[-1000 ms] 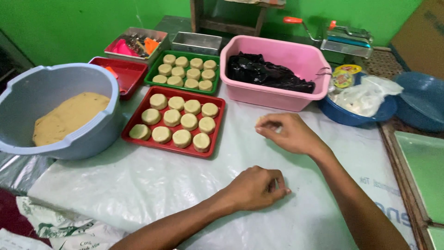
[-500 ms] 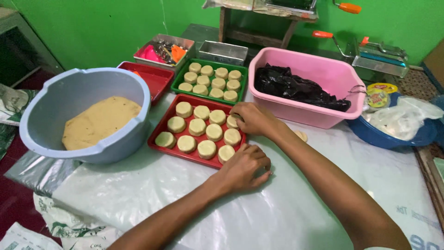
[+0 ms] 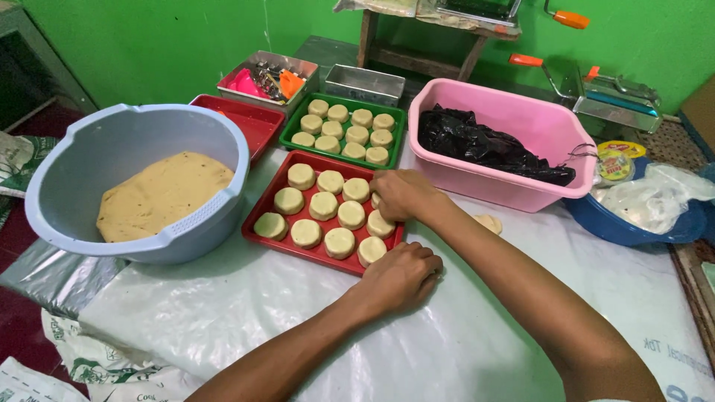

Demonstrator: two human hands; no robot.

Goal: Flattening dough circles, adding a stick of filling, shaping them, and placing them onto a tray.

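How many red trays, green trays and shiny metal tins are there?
Red trays: 2
Green tray: 1
Metal tins: 2
Total: 5

Right hand (image 3: 402,195) extended forward, fingers curled down; left hand (image 3: 400,277) loosely fisted, resting.

Red tray (image 3: 262,240) hemmed by blue bowl (image 3: 223,141) leftward, pink tub (image 3: 514,195) rightward; bench (image 3: 491,350) front open.
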